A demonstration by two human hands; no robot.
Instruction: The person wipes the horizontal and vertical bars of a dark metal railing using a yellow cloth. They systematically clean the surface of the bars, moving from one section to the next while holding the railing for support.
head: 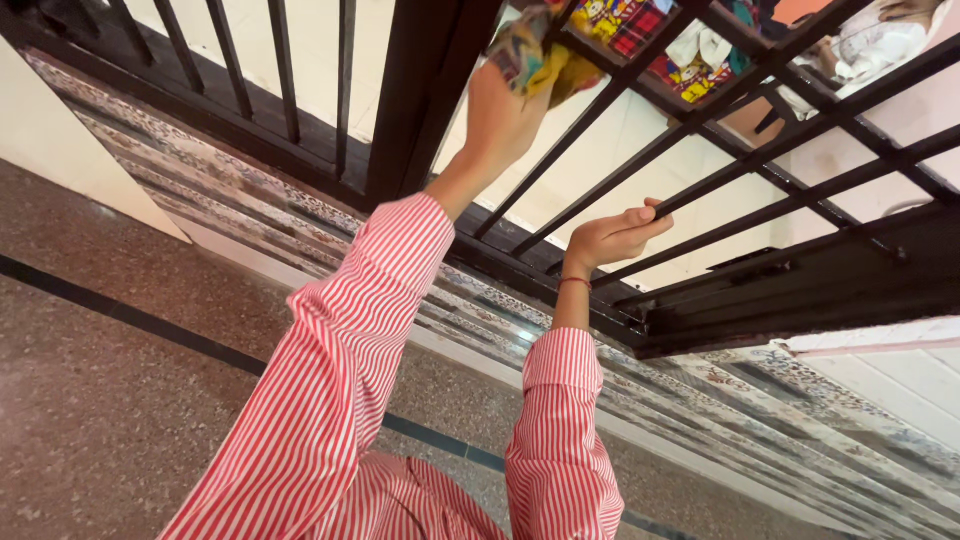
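Nearest to my view I note two sleeves of red-and-white striped cloth (340, 400) rising from the bottom edge over the speckled stone floor (90, 400), which carries a dark inlaid stripe (120, 312). Beyond the sleeves lies a patterned marble threshold (700, 400) running along the foot of the black metal window grille (560, 150). My right hand (612, 238) is curled around one of the grille's slanting bars, fingers closed over it and thumb alongside; a thin red thread band (574, 282) circles that wrist. My left hand (505, 112) is raised higher, next to the thick upright post of the grille, and is clenched on a crumpled multicoloured cloth (540, 60) with yellow, green and red patches, which is pressed against the bars near the top of the frame. Behind the bars I record a cream wall (620, 130) and, farthest off, brightly printed fabrics (650, 40) hanging at the upper right; their exact kind I cannot tell.
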